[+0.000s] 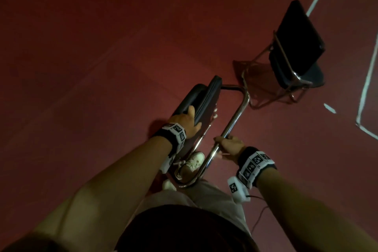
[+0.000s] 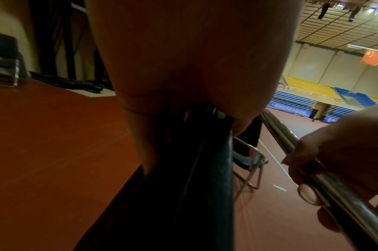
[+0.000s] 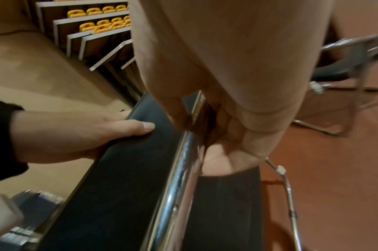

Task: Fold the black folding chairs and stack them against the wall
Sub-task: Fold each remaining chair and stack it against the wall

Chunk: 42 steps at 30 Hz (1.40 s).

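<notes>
A black folding chair (image 1: 201, 100) with a chrome tube frame (image 1: 235, 120) is partly folded in front of me, its seat and back pads close together. My left hand (image 1: 187, 121) grips the edge of the black pads, thumb on top; it also shows in the right wrist view (image 3: 80, 135). My right hand (image 1: 230, 145) is curled round the chrome tube, seen too in the left wrist view (image 2: 334, 163) and the right wrist view (image 3: 226, 129). A second black chair (image 1: 296, 47) stands unfolded on the floor to the far right.
The floor is dark red with white court lines (image 1: 368, 71) at the right. My white shoe (image 1: 190, 163) is beneath the chair frame. Folded chairs (image 2: 5, 59) lean by a wall at the left. Yellow and blue stands (image 2: 312, 88) lie far off.
</notes>
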Motion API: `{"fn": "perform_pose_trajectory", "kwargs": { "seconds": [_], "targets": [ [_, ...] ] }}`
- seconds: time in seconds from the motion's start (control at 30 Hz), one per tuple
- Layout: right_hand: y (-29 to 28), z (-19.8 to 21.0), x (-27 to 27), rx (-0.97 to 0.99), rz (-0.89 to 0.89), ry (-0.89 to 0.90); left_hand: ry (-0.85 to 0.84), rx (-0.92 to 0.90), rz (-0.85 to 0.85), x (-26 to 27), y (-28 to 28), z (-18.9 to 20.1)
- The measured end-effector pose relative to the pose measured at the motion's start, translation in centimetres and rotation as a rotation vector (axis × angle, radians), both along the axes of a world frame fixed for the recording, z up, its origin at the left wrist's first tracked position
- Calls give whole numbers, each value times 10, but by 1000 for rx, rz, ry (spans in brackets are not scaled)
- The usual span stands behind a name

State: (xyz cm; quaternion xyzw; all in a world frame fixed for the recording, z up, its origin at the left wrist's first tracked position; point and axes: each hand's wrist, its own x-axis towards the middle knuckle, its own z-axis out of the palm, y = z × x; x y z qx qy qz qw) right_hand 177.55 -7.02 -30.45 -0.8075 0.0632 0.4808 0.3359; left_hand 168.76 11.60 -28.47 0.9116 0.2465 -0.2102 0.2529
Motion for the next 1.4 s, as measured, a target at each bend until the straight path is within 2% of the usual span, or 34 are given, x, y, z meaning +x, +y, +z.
{"fn": "perform_pose_trajectory", "kwargs": {
  "seconds": [0.07, 0.13, 0.17, 0.23, 0.27, 0.3, 0.37, 0.4, 0.47, 0.53, 0.57, 0.6, 0.67, 0.73, 0.8, 0.87, 0.93, 1.0, 1.07, 1.13, 1.17, 1.27, 1.33, 1.37, 1.4],
  "targets": [
    [19, -4, 2, 12, 25, 13, -15, -4, 32, -4, 13, 3],
    [69, -5, 6, 35, 158, -4, -27, -8, 111, -19, 49, 3],
    [72, -6, 9, 31, 167, -32, -12, -45, 121, -17, 47, 3],
    [133, -2, 16, 53, 299, -43, 33, -99, 213, -22, 84, 1],
    [139, 3, 19, 62, 297, -52, 55, -134, 228, -17, 81, 2],
    [177, 4, 27, 85, 370, -53, 73, -160, 310, -14, 105, 2],
    [206, 9, 34, 92, 463, -74, 108, -307, 437, -10, 121, 10],
    [244, 11, 44, 95, 547, -68, 91, -451, 580, -5, 152, 12],
    [269, 10, 55, 105, 522, -34, 41, -747, 777, -6, 177, 18],
    [324, 1, 68, 99, 633, -4, -36, -777, 921, -12, 226, 22],
    [322, 0, 66, 87, 699, -8, -68, -711, 897, -19, 229, 22],
    [344, 4, 70, 84, 812, 8, -70, -599, 873, -21, 253, 23],
    [358, 14, 63, 133, 990, 31, -55, -304, 714, -33, 279, 21],
    [398, 27, 72, 217, 1199, 31, -54, -34, 613, -34, 318, 26],
    [427, 35, 76, 257, 1335, -1, 2, 183, 480, -33, 341, 37],
    [447, 41, 81, 282, 1439, -14, 102, 301, 340, -25, 359, 52],
    [491, 48, 80, 324, 1572, -35, 187, 345, 243, -19, 396, 63],
    [516, 60, 77, 321, 1695, -116, 268, 379, 107, -9, 421, 70],
    [532, 73, 73, 292, 1782, -125, 367, 349, -1, -7, 436, 78],
    [566, 90, 73, 255, 1871, -184, 353, 360, -78, -13, 464, 82],
    [569, 92, 74, 219, 1900, -189, 323, 344, -79, -18, 461, 83],
    [601, 105, 68, 46, 2082, -291, 208, 300, 89, -36, 464, 77],
    [628, 112, 53, -49, 2197, -458, 183, 241, 120, -45, 480, 72],
    [623, 111, 54, -116, 2208, -490, 209, 189, 113, -38, 473, 67],
    [643, 111, 44, -164, 2248, -595, 212, 177, 99, -43, 494, 68]
  ]
}}
